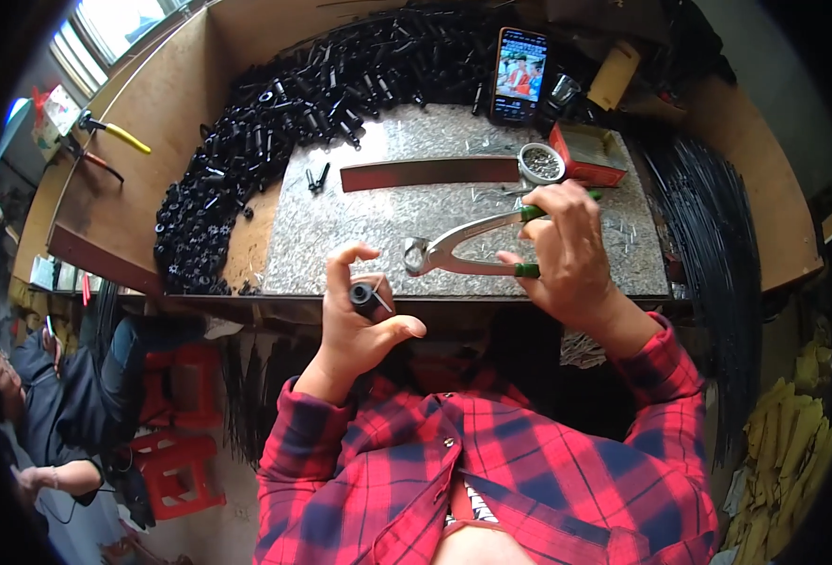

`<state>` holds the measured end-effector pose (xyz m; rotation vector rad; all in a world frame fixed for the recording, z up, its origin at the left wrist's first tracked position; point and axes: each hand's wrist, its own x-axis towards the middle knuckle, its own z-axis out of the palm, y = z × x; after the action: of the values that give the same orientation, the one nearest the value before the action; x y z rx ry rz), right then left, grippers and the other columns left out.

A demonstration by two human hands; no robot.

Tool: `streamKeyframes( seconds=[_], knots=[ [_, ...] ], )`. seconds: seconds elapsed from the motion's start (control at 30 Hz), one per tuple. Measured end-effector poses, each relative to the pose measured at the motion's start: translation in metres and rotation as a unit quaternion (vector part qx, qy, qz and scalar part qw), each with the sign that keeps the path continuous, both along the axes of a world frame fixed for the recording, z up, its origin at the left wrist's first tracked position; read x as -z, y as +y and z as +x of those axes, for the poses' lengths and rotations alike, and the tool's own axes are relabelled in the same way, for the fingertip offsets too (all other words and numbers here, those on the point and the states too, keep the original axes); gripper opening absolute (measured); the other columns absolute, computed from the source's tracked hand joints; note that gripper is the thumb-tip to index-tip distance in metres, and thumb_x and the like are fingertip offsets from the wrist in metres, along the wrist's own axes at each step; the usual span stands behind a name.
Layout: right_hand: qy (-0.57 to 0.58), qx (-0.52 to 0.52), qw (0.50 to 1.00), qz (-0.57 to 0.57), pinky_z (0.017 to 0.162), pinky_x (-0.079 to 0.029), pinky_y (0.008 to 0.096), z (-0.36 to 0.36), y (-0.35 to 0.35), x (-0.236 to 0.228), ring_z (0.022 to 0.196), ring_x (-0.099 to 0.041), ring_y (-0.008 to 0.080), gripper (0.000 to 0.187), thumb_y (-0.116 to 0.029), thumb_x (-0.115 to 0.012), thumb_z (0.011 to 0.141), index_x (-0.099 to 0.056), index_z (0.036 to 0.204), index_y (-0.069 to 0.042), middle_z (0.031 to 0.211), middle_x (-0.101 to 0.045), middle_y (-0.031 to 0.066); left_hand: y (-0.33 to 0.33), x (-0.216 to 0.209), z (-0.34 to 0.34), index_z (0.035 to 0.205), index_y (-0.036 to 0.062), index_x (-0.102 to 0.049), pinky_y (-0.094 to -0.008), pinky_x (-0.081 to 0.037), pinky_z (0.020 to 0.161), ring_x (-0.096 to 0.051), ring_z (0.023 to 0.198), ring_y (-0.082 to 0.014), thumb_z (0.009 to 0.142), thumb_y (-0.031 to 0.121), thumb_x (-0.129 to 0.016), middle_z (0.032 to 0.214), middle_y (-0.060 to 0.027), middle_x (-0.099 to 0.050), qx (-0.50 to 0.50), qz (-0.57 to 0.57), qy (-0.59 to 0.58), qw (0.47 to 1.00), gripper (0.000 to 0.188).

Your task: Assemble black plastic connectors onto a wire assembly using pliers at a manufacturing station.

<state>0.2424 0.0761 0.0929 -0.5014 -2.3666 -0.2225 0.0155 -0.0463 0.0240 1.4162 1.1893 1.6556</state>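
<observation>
In my left hand is a short black cylindrical part, its round hollow end facing up. A thin pale metal pin or wire lies slanting against it. The forefinger is crooked and the thumb sticks out to the right. My right hand is closed around the green-gripped handles of metal end-cutting pincers. Their handles are spread apart. The pincers' rounded head points left, just above and right of the black part, apart from it. Both hands are over the near edge of the speckled stone slab.
Black tubular parts are heaped along the back and left. A dark flat bar, a white cup of small metal pieces, a red box and a propped phone stand behind. Black rods lie right. Another person sits left.
</observation>
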Motion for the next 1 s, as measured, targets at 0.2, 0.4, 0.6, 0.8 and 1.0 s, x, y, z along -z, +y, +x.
streamKeyframes(
  seconds=[0.2, 0.4, 0.6, 0.8, 1.0],
  knots=[
    [-0.032, 0.024, 0.990, 0.135, 0.109, -0.019, 0.0624, -0.001, 0.002, 0.008, 0.124, -0.043, 0.0326, 0.027, -0.019, -0.072, 0.077, -0.056, 0.088, -0.002, 0.122, -0.047, 0.0139, 0.002, 0.009, 0.008, 0.124, 0.0049, -0.030, -0.0169, -0.040, 0.062, -0.043, 0.052, -0.0031, 0.068, 0.038, -0.084, 0.057, 0.0050, -0.044, 0.004, -0.010, 0.032, 0.999, 0.085],
    [-0.053, 0.012, 0.992, 0.112, 0.108, -0.019, 0.0632, -0.003, -0.002, 0.007, 0.126, -0.043, 0.0328, 0.028, -0.019, -0.072, 0.076, -0.055, 0.090, -0.001, 0.122, -0.047, 0.0141, 0.007, 0.001, 0.022, 0.121, 0.0064, -0.037, -0.0191, -0.041, 0.059, -0.050, 0.063, -0.0039, 0.066, 0.017, -0.086, 0.070, 0.0017, -0.058, -0.088, 0.026, 0.049, 0.995, 0.074],
    [-0.066, -0.009, 0.996, 0.058, 0.106, -0.028, 0.0548, -0.004, -0.005, 0.002, 0.115, -0.048, 0.0326, 0.025, -0.013, -0.071, 0.074, -0.053, 0.087, -0.001, 0.115, -0.049, 0.0138, 0.006, -0.009, 0.028, 0.106, 0.0038, -0.051, -0.0187, -0.044, 0.063, -0.054, 0.068, -0.0044, 0.066, 0.012, -0.086, 0.076, -0.0002, -0.060, -0.124, 0.005, 0.048, 0.991, 0.053],
    [-0.054, -0.025, 0.994, 0.087, 0.083, -0.040, 0.0431, 0.001, -0.009, 0.005, 0.090, -0.054, 0.0290, 0.025, -0.014, -0.070, 0.074, -0.047, 0.079, -0.004, 0.098, -0.052, 0.0129, 0.009, -0.003, 0.024, 0.092, 0.0022, -0.059, -0.0186, -0.042, 0.059, -0.050, 0.066, -0.0040, 0.062, 0.012, -0.088, 0.072, 0.0022, -0.054, -0.150, -0.024, -0.034, 0.988, 0.043],
    [-0.106, -0.090, 0.989, -0.043, 0.069, -0.047, 0.0383, 0.008, -0.021, 0.009, 0.078, -0.056, 0.0301, 0.028, -0.020, -0.072, 0.074, -0.050, 0.079, -0.003, 0.090, -0.056, 0.0147, 0.000, -0.003, 0.007, 0.085, 0.0019, -0.060, -0.0199, -0.040, 0.058, -0.046, 0.065, -0.0053, 0.055, 0.026, -0.091, 0.070, 0.0035, -0.050, -0.116, 0.015, 0.071, 0.991, 0.049]
  ],
)
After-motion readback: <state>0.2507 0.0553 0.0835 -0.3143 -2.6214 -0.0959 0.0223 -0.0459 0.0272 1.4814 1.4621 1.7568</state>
